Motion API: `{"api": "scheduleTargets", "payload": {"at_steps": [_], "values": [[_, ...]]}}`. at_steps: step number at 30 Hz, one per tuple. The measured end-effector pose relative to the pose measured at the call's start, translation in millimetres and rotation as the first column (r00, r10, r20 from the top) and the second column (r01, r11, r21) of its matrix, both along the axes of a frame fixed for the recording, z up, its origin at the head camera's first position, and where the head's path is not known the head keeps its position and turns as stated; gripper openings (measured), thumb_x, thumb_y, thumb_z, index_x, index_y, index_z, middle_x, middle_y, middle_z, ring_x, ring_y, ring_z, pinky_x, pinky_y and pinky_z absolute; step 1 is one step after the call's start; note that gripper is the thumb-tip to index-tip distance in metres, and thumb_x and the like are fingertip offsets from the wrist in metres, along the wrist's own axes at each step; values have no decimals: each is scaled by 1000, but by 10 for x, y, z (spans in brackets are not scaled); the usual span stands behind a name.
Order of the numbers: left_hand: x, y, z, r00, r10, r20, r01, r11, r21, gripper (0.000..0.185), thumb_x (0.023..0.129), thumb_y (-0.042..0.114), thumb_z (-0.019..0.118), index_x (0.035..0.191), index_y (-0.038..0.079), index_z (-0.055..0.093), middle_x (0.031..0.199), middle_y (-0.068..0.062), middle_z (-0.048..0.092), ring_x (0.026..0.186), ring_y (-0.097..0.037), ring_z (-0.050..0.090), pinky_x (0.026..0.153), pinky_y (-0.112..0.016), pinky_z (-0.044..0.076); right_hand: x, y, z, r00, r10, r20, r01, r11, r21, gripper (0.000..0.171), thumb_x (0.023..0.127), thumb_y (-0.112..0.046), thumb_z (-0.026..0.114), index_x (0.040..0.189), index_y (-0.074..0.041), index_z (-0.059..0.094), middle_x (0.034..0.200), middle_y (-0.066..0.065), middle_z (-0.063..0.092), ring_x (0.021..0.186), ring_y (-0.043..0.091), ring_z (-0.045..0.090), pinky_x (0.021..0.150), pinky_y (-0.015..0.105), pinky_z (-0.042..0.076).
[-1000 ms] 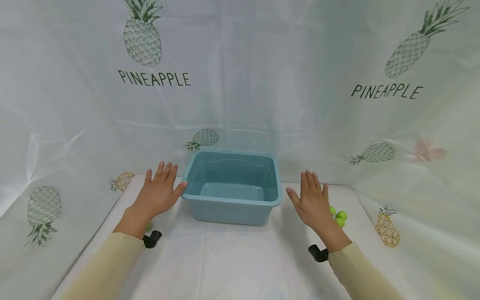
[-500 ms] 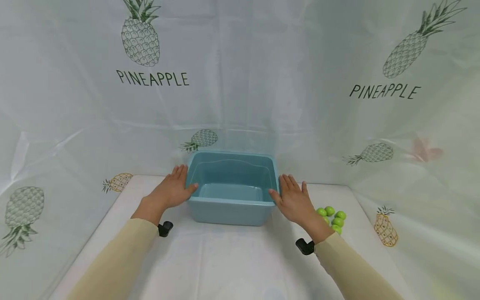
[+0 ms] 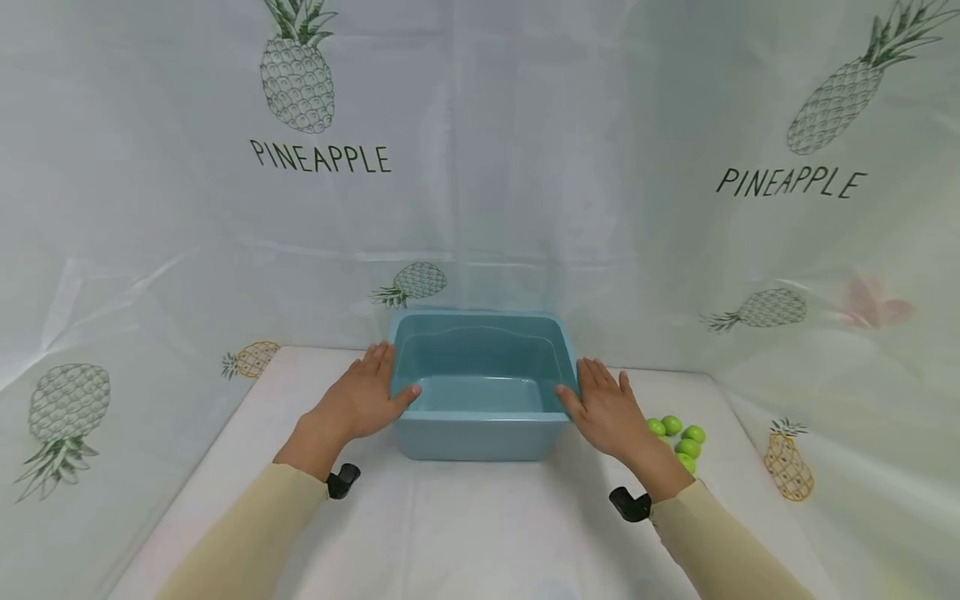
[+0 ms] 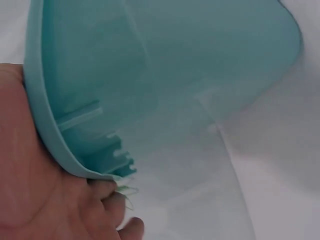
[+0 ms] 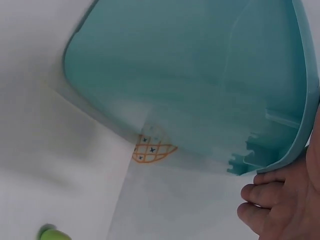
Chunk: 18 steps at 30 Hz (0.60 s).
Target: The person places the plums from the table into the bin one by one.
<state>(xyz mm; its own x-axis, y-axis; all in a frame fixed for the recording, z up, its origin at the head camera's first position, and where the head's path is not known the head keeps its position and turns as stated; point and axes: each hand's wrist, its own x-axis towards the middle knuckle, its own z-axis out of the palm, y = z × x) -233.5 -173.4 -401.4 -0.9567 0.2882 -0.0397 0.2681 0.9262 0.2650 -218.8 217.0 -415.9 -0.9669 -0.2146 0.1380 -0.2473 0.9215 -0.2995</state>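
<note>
A light blue plastic basin [image 3: 480, 439] stands on the white-covered table near its back edge, with nothing visible inside it. My left hand [image 3: 358, 402] holds its left rim, the thumb over the edge and the other fingers outside. On the opposite side my right hand [image 3: 611, 412] grips the right rim the same way. In the left wrist view fingertips [image 4: 115, 207] lie under the lip of the basin [image 4: 170, 65]. The right wrist view likewise has fingers [image 5: 265, 195] beneath the rim, beside the ribbed underside of the basin [image 5: 190, 65].
Several small green round things [image 3: 687, 448], like limes, lie on the table right of my right hand. A white sheet [image 3: 510, 192] printed with pineapples hangs behind the table and along both sides. Black wrist cameras [image 3: 343, 481] sit at both cuffs.
Both hands have come inward from beside the basin onto its left and right rims. In the last half second the basin has shifted slightly towards me. More green things show on the right.
</note>
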Motion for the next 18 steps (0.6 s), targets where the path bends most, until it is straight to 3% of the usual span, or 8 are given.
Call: {"api": "scheduleTargets", "payload": {"at_steps": [12, 18], "values": [[483, 47, -50, 992, -20, -124, 21, 1000, 8, 93, 106, 59, 50, 163, -10, 23, 171, -29, 22, 160, -46, 20, 127, -64, 25, 460, 123, 18, 998, 18, -57, -16, 999, 35, 74, 111, -45, 50, 158, 10, 38, 161, 30, 43, 154, 52, 32, 121, 78, 18], [755, 45, -14, 989, -31, -146, 32, 999, 4, 96, 105, 63, 50, 161, -11, 29, 169, -30, 28, 158, -47, 26, 124, -66, 31, 734, 149, 36, 995, 33, -90, -26, 997, 73, 71, 109, -45, 55, 155, 8, 45, 158, 28, 49, 152, 49, 38, 121, 76, 24]]}}
